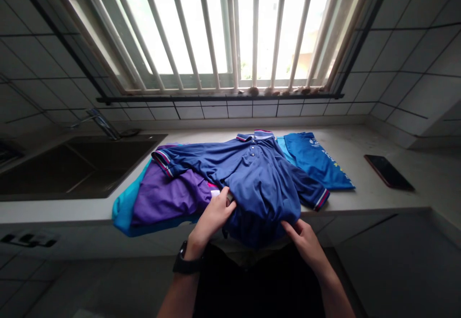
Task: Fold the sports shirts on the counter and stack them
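A navy polo shirt (259, 178) with striped collar and cuffs lies front up across the counter, its collar toward the window and its lower part bunched over the counter's front edge. My left hand (218, 208), with a dark watch on the wrist, is closed on the shirt's left side. At the lower right side, my right hand (301, 235) pinches the hem. Under the left sleeve lies purple cloth (169, 195) on top of teal cloth (124, 207). A folded blue garment (317, 159) with white print rests partly beneath the right sleeve.
To the left is a dark sink (82, 164) with a metal faucet (103, 123). A phone (389, 171) lies on the light counter (374, 200) at the right. Behind stands a barred window (230, 34), with small roundish objects (254, 90) along its sill.
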### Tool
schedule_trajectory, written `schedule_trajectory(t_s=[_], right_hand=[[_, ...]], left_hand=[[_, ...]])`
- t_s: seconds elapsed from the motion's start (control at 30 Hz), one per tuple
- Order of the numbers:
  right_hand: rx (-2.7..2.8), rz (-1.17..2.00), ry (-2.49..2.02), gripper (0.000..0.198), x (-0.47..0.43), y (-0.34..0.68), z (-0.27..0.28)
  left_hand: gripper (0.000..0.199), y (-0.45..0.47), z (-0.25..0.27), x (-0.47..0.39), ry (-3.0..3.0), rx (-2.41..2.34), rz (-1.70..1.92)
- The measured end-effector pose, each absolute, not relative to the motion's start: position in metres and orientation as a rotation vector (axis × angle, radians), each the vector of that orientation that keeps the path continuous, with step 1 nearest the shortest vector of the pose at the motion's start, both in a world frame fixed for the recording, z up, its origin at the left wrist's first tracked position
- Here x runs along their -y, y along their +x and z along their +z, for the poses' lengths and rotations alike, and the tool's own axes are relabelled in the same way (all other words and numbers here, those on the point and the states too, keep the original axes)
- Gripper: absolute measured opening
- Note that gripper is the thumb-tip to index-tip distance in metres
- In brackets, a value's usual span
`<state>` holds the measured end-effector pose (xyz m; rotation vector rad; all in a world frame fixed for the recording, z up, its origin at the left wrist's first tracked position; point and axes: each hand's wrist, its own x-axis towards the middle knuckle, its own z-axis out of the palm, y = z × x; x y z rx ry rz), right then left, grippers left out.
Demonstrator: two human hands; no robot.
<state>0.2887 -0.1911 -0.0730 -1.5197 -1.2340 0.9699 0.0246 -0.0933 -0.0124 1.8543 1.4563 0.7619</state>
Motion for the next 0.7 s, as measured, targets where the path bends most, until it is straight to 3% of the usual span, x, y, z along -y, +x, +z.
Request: schedule_trajectory(t_s=[0.1, 0.27, 0.47, 0.5, 0.63, 0.7], right_hand=[[1.007, 0.965, -1.151, 0.046, 0.204, 0.289, -0.07], [0.656, 1.034, -0.999, 0.05, 0.202, 0.3, -0.067], [0.649, 1.03, -0.775, 0.041, 0.191, 0.3, -0.061], [0.684, 1.06, -0.772, 0.046, 0.189, 0.298, -0.06], [0.837, 1.017, -0.944, 0.104, 0.172, 0.283, -0.065], [0.928, 0.848, -1.143, 0.117, 0.16, 0.276, -0.069]], left_hand=[[0.017, 0.025, -0.013, 0.091, 1.621, -1.248, 0.911], [0.041, 0.013, 0.004, 0.077, 0.995, -1.244, 1.6], [0.03, -0.012, 0.018, 0.073, 0.835, -1.136, 2.08], [0.03, -0.014, 0.018, 0.075, 0.925, -1.122, 2.061], [0.05, -0.018, 0.016, 0.09, 1.573, -1.207, 1.723], [0.038, -0.015, 0.014, 0.102, 1.906, -1.304, 1.467]])
